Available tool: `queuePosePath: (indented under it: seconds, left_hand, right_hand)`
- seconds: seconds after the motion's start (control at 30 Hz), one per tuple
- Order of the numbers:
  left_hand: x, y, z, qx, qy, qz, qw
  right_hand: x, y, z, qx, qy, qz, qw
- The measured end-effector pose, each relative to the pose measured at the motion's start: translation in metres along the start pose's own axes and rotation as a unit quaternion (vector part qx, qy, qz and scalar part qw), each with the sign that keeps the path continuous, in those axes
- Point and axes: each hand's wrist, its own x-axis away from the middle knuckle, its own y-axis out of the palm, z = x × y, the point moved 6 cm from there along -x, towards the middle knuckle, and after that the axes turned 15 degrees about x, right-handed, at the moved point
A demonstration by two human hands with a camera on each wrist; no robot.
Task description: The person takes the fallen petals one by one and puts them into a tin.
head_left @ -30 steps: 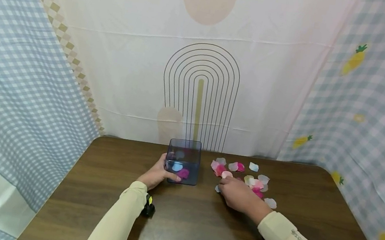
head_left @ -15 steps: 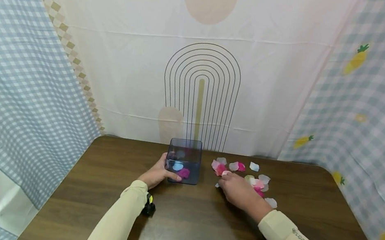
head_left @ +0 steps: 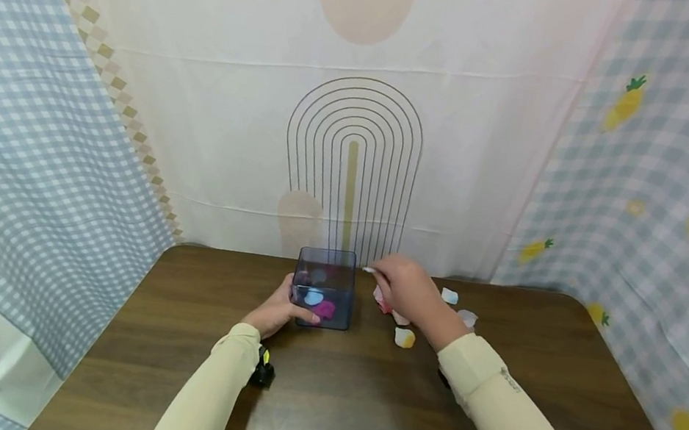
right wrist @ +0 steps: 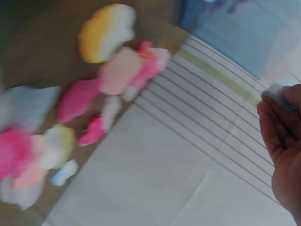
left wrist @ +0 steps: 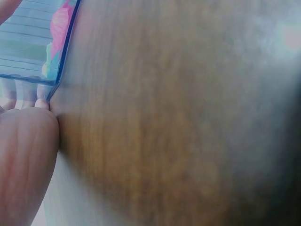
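Observation:
A clear bluish plastic box [head_left: 339, 303] stands near the table's back edge, with a blue petal [head_left: 313, 298] and a magenta petal [head_left: 324, 309] showing through its wall. My left hand [head_left: 274, 310] grips its left side, thumb along the front. Just right of the box's upper rim, my right hand [head_left: 408, 288] is raised and pinches a pale grey-blue artificial flower petal [right wrist: 278, 95] between thumb and fingertips. Below and behind that hand lie loose petals, among them a yellow-and-white petal [head_left: 404, 338]; the hand and forearm cover several of them in the head view.
The loose petals spread over the back right of the brown wooden table [head_left: 329, 406], including a pale blue petal [head_left: 449, 296] near the back edge. A patterned cloth [head_left: 246, 156] hangs right behind the table, with checked cloth [head_left: 648, 238] on the right side.
My right hand has picked up a petal and lifted it up and leftward toward the box. A yellow-and-white petal now shows where the hand was. The left hand still holds the box in place.

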Motion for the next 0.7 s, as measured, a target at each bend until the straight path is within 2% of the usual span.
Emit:
queuePosePath:
  seconds: [0.13,0.3,0.53,0.7]
  left_hand:
    - [0.001,0.0,0.001,0.004,-0.001,0.007,1.0]
    - [0.001,0.004,0.002,0.001,-0.002,-0.002,1.0]
    - [0.0,0.003,0.001,0.003,-0.001,0.0,1.0]
    - [0.0,0.0,0.002,0.001,0.001,0.006,1.0]
  right_hand:
    - [-0.021,-0.003,-0.003,-0.013,0.01,0.013,0.9998]
    - [-0.028,-0.004,-0.01,-0.014,0.009,0.025,0.9995]
    - [-0.03,0.004,-0.023,0.0,0.003,0.011,0.9999]
    - [-0.044,0.017,-0.035,-0.012,-0.005,-0.014,0.9998]
